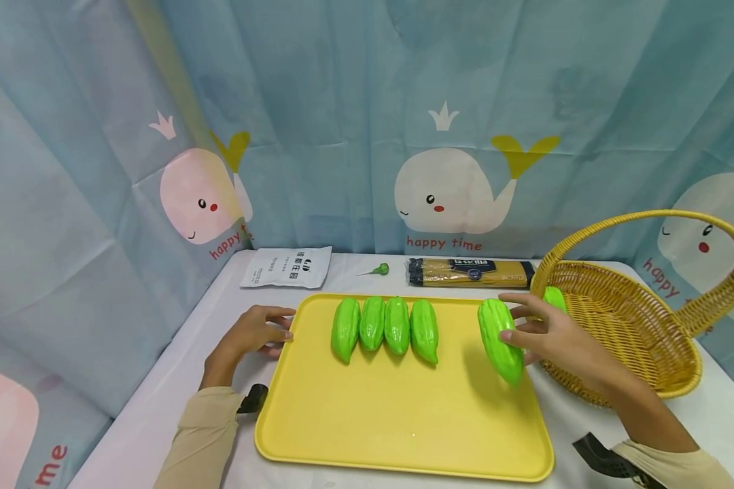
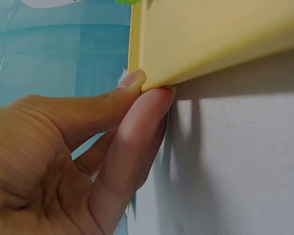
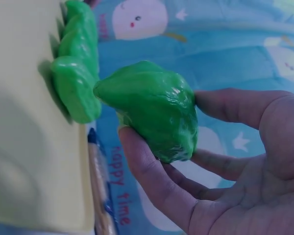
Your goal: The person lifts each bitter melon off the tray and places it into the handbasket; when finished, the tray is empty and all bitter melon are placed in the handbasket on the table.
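- Nearest us, our left hand (image 1: 258, 333) rests on the counter (image 1: 177, 380), thumb and forefinger pinching the left rim of the yellow tray (image 1: 404, 421); the fingers (image 2: 137, 142) clamp that edge.
- Our right hand (image 1: 556, 339) holds the green gourd (image 1: 500, 339) just above the tray's right part, fingers (image 3: 152, 181) curled round its far end, thumb opposite.
- We judge the gourd light, stiff and glossy, so somewhat slippery; a hold across its thick, ridged middle should serve best.
- Left of the fingers, four more gourds (image 1: 384, 327) lie side by side on the tray.
- Beyond the fingers to the right stands the wicker basket (image 1: 642, 326), one green piece (image 1: 554, 297) at its rim.
- Farthest, a spaghetti packet (image 1: 469, 272) and a white pouch (image 1: 287, 267).
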Available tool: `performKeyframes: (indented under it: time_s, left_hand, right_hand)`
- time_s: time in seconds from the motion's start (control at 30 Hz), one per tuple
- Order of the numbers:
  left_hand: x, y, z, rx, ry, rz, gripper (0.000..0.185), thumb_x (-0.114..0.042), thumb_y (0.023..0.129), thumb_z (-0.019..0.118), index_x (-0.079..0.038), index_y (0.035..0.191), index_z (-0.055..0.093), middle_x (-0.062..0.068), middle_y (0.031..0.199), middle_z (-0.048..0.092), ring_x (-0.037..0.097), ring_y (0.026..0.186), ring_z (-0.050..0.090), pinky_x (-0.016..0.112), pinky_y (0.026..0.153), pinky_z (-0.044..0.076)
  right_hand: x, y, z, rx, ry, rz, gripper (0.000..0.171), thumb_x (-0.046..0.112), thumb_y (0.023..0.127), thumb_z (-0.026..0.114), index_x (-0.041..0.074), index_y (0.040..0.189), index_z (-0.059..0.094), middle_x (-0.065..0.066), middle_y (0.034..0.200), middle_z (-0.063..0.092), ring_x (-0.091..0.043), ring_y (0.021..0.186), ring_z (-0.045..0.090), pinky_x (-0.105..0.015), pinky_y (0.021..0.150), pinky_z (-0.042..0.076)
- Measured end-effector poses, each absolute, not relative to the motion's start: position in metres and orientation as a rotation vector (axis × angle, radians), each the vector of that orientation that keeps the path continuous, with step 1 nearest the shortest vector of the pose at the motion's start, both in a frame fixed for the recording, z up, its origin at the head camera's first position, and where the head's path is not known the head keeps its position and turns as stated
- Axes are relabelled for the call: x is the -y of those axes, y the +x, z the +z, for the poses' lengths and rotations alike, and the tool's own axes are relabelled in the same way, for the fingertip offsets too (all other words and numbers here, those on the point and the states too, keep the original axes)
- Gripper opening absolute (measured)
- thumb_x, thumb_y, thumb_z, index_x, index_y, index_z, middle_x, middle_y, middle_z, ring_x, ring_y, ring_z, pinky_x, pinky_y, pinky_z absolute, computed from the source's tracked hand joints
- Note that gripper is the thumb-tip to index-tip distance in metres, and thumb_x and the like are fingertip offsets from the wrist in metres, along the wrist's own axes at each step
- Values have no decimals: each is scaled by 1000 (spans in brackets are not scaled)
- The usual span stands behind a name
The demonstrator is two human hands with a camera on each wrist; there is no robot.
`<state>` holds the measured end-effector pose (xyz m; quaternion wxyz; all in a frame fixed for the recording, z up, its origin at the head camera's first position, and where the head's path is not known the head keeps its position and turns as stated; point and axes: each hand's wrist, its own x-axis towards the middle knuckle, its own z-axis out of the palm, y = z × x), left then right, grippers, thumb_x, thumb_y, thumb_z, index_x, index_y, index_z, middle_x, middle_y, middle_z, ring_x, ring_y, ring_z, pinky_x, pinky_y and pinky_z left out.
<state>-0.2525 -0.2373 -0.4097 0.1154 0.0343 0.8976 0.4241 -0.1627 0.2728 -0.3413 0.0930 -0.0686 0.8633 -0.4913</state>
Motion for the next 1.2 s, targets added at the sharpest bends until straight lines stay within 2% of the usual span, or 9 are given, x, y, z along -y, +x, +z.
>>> performKeyframes:
  time_s: [0.13,0.33,0.43,0.6,0.73,0.83,0.87,0.93,1.2]
  left_hand:
    - [238,-252,-409,-2627,106,1248,55,-8,95,77,0,147,61,22,128,68,17,74,66,30,67,62]
    - [238,-253,-408,-2629,105,1240,56,-8,95,77,0,147,61,22,128,69,17,79,66,30,68,61]
    - [238,-253,-408,-2622,96,1250,55,-8,95,77,0,147,61,22,128,69,17,77,66,29,67,61]
    - [239,-253,-409,-2608,106,1267,56,-6,95,76,2,148,60,24,128,68,16,71,67,29,65,61]
    - [238,-253,-410,-2621,113,1261,56,-7,95,76,1,148,60,23,128,67,16,72,66,29,65,61]
    - [238,-253,-410,-2630,121,1254,56,-8,95,77,1,148,60,24,128,68,16,74,65,29,66,61]
    - [238,-253,-410,-2634,122,1251,56,-8,95,77,1,148,60,23,128,68,16,74,65,29,66,61]
    - [238,-253,-410,-2635,120,1251,56,-7,95,77,1,147,60,23,128,68,16,75,65,29,66,61]
    - [237,-252,-409,-2639,112,1240,57,-7,95,77,1,148,60,23,128,68,16,76,65,30,67,61]
  right_hand:
    - [-288,-151,-335,-2624,-209,-1436,76,35,103,70,16,166,32,-26,155,41,-41,128,59,-43,75,63]
    - [-318,-141,-326,-2730,-201,-1368,72,31,106,67,18,167,31,-25,155,41,-7,113,62,-40,74,62]
    - [-332,-138,-324,-2772,-171,-1342,72,31,106,66,19,167,30,-27,157,38,-6,115,57,-39,74,62]
    - [-352,-138,-318,-2843,-113,-1270,78,33,107,66,14,169,23,-30,159,32,-20,122,53,-36,73,62]
    - [-367,-142,-313,-2899,-62,-1201,85,37,106,67,10,170,18,-34,158,32,-20,117,56,-35,71,62]
    - [-376,-147,-310,-2923,-44,-1172,87,39,105,67,12,170,17,-35,157,31,-27,115,60,-35,70,62]
    - [-378,-149,-309,-2924,-41,-1169,87,39,105,67,12,170,17,-36,157,30,-36,117,60,-36,69,62]
    - [-383,-154,-306,-2925,-35,-1152,87,39,106,66,9,170,16,-40,158,27,-50,118,58,-39,70,62]
    - [-399,-178,-300,-2884,6,-1104,92,41,107,63,0,169,8,-46,157,22,-63,124,53,-50,76,64]
